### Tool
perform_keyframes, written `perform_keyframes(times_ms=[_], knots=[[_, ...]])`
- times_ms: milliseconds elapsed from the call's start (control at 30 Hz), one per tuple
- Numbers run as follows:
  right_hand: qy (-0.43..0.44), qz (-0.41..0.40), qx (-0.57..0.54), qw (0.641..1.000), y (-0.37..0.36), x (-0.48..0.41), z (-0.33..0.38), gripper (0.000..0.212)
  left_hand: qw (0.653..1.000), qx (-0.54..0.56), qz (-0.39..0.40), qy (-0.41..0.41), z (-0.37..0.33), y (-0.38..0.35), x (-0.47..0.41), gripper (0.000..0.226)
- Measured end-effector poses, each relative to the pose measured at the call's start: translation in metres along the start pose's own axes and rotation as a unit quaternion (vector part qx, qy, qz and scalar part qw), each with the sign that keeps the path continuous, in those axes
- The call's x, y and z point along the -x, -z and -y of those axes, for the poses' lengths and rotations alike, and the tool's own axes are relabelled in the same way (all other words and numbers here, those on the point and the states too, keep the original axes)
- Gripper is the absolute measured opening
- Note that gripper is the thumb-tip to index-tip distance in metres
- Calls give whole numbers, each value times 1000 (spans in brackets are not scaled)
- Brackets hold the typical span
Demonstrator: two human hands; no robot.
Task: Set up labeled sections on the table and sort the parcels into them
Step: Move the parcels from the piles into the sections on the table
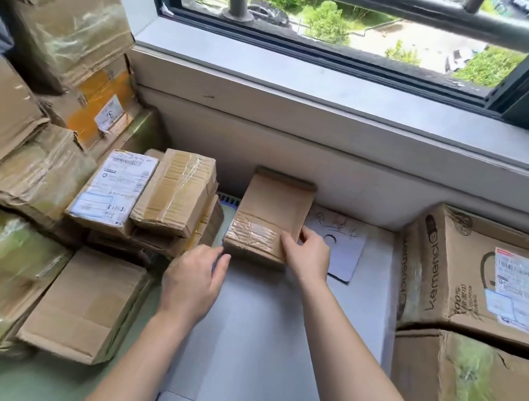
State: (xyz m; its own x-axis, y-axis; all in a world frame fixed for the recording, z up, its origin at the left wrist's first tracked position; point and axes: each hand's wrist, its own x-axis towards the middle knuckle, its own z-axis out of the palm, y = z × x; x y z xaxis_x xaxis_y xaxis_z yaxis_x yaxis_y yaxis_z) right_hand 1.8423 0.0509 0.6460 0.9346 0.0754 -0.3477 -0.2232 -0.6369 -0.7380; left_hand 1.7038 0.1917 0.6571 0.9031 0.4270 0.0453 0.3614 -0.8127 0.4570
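Left hand [192,287] relaxed; right hand [308,255] pinching

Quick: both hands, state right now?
Left hand: open, fingertips by the small cardboard parcel; contact unclear.
Right hand: grips that parcel's right edge.

Carton [451,282] reads "Lemena" (its shipping label [519,279] blurred).

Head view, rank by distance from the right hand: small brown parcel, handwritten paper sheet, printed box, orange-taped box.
1. small brown parcel, centre, gripped by the right hand.
2. handwritten paper sheet, just right of it.
3. printed box, right side.
4. orange-taped box, far left.
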Motion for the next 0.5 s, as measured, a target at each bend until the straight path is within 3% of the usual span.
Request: perform_keyframes(times_ms=[200,300,500], knots=[[-22,2,6,1000,2,2,0,34,1000,7,-13,-1,-3,7,8,47],[-21,-13,-9,1000,9,12,9,54,1000,13,-28,-7,-2,15,13,44],[94,-48,-11,994,23,44,40,45,997,37,-57,-25,-3,43,24,46]])
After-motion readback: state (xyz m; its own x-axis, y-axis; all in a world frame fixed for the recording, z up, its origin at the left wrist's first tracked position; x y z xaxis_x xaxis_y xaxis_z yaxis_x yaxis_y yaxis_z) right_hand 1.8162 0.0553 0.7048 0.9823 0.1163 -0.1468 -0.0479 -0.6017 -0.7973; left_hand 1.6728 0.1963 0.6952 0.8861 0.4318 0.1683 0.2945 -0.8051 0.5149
